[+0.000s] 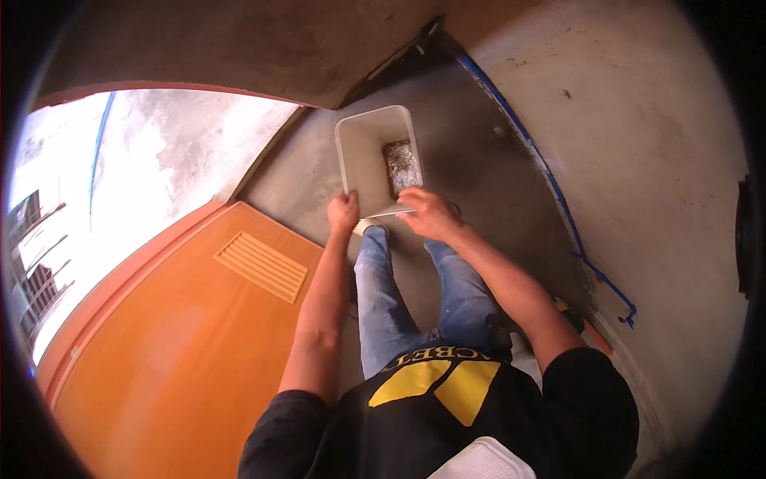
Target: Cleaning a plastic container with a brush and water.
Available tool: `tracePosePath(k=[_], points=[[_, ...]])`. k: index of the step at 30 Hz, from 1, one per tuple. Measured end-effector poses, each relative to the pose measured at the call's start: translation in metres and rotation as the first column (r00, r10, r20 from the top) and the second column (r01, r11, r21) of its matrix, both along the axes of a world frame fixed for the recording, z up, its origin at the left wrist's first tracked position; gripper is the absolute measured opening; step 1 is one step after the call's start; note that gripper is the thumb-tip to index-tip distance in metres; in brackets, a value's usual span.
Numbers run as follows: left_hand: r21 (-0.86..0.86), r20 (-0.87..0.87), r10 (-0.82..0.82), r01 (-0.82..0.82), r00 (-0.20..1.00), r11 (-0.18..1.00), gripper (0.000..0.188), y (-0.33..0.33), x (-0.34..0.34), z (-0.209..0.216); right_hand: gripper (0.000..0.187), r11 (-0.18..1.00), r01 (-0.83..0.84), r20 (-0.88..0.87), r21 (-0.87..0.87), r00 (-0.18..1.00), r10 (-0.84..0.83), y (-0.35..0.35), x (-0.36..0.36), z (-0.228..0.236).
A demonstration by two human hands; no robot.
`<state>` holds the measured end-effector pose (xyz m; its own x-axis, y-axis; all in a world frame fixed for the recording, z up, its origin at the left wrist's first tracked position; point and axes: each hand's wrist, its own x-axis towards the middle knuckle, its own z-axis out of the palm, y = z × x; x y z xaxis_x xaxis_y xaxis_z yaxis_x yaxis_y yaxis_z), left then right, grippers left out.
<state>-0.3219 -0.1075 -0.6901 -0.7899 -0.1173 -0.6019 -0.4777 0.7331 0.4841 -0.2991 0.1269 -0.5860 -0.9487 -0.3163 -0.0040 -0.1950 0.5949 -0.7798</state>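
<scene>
A tall, pale rectangular bin [365, 160] stands tilted in front of me, its mouth facing up toward me. At its bottom a dark patch shows something glossy and grey [403, 166], too unclear to name. My left hand [343, 211] is closed on the rim at the near left corner. Over the near right corner is my right hand [435, 215], slightly blurred, fingers on the inner side and thumb on the near side of the rim. Whether it grips the rim there cannot be made out.
An orange door [175, 335] with a louvred vent [262, 267] stands at the left, beside a bright opening. A blue pipe or hose [527, 128] runs along the bare wall [654, 160] at the right. My jeans-clad legs [383, 295] are just behind the bin on grey floor [495, 184].
</scene>
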Motion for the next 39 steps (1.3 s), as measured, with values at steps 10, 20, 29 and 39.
tracePosePath(k=[10, 20, 29, 39], points=[[-0.064, 0.034, -0.125, 0.127, 0.992, 0.99, 0.033, 0.136, -0.052, -0.018, 0.028, 0.601, 0.799, 0.149, 0.019, 0.592, -0.792, 0.207, -0.139, -0.102], [0.045, -0.021, -0.233, 0.234, 0.972, 0.971, 0.03, 0.148, -0.128, -0.147, 0.033, 0.714, 0.692, 0.176, -0.107, 0.72, -0.672, 0.246, -0.368, -0.35], [-0.1, -0.113, -0.317, 0.306, 0.942, 0.947, 0.03, 0.18, -0.125, -0.157, 0.068, 0.329, 0.862, 0.694, -0.387, 0.507, -0.512, 0.223, -0.443, -0.419], [-0.083, -0.08, -0.358, 0.351, 0.93, 0.932, 0.028, 0.179, -0.122, -0.152, 0.052, 0.491, 0.768, 0.511, -0.411, 0.64, -0.574, 0.213, -0.47, -0.408]])
